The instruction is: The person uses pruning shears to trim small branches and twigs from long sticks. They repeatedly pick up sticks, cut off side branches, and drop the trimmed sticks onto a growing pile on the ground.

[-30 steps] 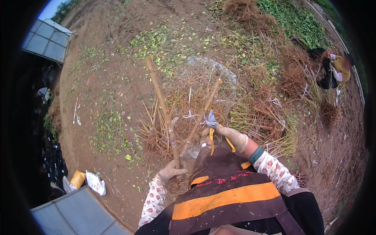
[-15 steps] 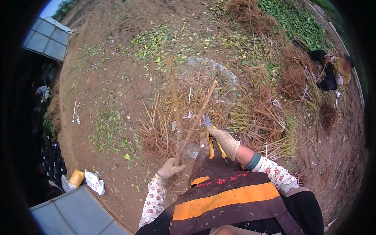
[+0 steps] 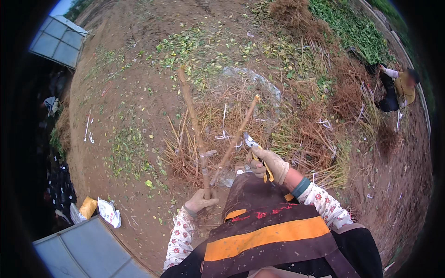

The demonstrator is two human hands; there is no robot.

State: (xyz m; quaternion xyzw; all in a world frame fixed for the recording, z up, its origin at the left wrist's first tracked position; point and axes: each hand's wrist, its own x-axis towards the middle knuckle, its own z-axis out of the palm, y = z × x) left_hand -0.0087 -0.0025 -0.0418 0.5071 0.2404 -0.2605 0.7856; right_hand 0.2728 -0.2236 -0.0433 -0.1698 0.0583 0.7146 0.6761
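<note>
Left hand (image 3: 200,201), gloved: fingers clamped round the lower end of a long stick (image 3: 193,116), which stands up and leans slightly left. 
Shorter stick (image 3: 237,135): slants up to the right, its foot just above the left hand; whether it joins the long one cannot be told from this view. 
Right hand (image 3: 274,167), gloved: fingers closed on the yellow handles of the pruning shears (image 3: 251,142), blades pointing up and left, just beside the shorter stick. 
White ribbon (image 3: 223,135): between the two sticks in view, over dry twigs. 
Bundles of twigs (image 3: 315,141): on the soil, right of the shears. 
Clear plastic sheet (image 3: 262,79): beyond the sticks. 
Dark apron (image 3: 273,234), orange band: on the wearer. 
Co-worker (image 3: 406,90): far right.
</note>
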